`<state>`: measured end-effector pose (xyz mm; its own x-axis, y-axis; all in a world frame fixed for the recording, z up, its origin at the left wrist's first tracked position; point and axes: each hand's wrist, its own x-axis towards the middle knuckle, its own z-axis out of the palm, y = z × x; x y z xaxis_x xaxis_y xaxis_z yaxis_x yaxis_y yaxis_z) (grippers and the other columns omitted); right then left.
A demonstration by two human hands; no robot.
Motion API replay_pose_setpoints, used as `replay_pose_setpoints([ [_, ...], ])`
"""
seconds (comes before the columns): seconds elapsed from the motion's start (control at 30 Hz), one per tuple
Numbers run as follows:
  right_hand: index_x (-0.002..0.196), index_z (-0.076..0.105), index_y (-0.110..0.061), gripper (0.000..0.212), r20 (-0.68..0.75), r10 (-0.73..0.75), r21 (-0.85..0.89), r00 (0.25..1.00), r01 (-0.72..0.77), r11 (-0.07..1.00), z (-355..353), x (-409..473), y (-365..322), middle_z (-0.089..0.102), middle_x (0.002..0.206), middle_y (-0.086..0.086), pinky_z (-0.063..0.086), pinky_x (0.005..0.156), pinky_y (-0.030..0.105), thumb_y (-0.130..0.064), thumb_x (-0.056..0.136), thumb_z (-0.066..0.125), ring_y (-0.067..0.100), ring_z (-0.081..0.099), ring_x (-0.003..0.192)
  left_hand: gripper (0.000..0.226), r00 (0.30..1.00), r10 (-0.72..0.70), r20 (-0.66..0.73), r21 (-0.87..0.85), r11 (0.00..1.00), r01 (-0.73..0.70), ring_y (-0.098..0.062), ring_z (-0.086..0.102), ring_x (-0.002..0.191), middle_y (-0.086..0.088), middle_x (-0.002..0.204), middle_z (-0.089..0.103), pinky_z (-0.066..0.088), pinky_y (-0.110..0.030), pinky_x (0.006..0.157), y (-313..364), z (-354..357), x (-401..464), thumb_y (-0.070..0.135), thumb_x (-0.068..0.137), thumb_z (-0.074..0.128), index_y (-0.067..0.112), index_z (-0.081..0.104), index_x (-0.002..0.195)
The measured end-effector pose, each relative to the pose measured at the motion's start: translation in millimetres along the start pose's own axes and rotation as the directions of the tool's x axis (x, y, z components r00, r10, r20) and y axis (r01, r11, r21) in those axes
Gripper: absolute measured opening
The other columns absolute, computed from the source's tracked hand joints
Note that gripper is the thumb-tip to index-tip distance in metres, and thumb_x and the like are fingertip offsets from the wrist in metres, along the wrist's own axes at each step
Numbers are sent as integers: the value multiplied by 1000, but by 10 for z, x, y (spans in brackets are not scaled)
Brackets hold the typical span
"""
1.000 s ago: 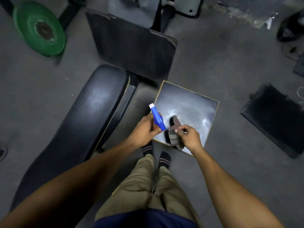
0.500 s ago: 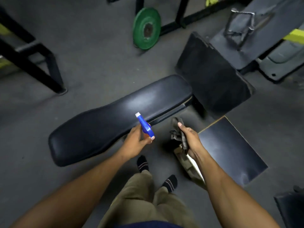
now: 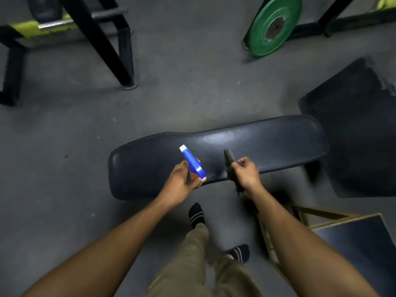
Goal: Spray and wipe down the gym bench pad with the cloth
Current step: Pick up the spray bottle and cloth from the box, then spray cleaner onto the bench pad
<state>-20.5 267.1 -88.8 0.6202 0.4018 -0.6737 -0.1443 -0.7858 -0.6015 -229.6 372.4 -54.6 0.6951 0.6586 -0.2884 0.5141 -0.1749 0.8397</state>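
The long black bench pad (image 3: 267, 144) lies across the middle of the view, with a dull shine on its top. My left hand (image 3: 182, 181) holds a blue spray bottle (image 3: 192, 162) with a white nozzle, over the pad's near left part. My right hand (image 3: 245, 173) is closed on a dark grey cloth (image 3: 229, 160) that hangs down beside the pad's near edge. Both hands hover just above the pad.
A second black pad (image 3: 353, 136) stands at the right. A dark box with a wooden rim (image 3: 364, 243) is at the lower right. A green weight plate (image 3: 275, 24) leans at the top right. A black rack frame (image 3: 107, 46) stands at the top left. My socked feet (image 3: 197, 215) are below the bench.
I have turned from the dark box toward the bench, which now lies straight across in front of me. Both hands moved over the pad, still holding bottle and cloth.
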Motion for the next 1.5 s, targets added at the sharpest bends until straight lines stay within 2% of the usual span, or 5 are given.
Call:
replay_pose_setpoints([
  [0.67,119,62,-16,24,384,-81,-476,920,273,836,1386,885,-158,70,119,12,44,79,33,-22,95,63,35,65,111,22,992,-126,-3,-76,989,126,-35,59,92,2,101,59,49,-56,87,-975,-708,786,27,92,74,26,53,88],
  [0.9,121,60,-31,41,349,-307,-102,885,362,927,811,692,-435,71,117,-8,54,103,43,-14,86,71,15,70,109,27,982,-178,57,-49,982,181,-31,64,104,-1,105,66,52,-51,94,-479,-463,888,35,83,79,40,57,97],
  [1.1,147,44,-17,76,494,-463,293,736,360,886,63,358,-508,53,151,7,44,115,37,-7,76,67,21,53,139,45,946,-156,285,68,987,143,0,55,110,10,121,59,40,-3,90,177,-31,1057,26,90,80,19,60,131],
  [1.27,153,41,-18,66,481,-482,310,732,372,875,-434,267,-221,55,146,-9,42,107,17,-11,93,69,-1,52,133,52,858,-186,479,198,975,100,-20,68,110,-4,120,70,54,-42,98,583,421,1077,51,84,69,17,61,123],
  [1.5,121,57,-28,33,160,-528,252,834,482,839,-1114,186,294,70,124,-5,53,100,33,-47,95,60,7,66,115,44,772,-151,617,313,947,-66,-10,60,121,3,131,66,44,-22,94,1222,1200,1099,31,95,73,17,62,134],
])
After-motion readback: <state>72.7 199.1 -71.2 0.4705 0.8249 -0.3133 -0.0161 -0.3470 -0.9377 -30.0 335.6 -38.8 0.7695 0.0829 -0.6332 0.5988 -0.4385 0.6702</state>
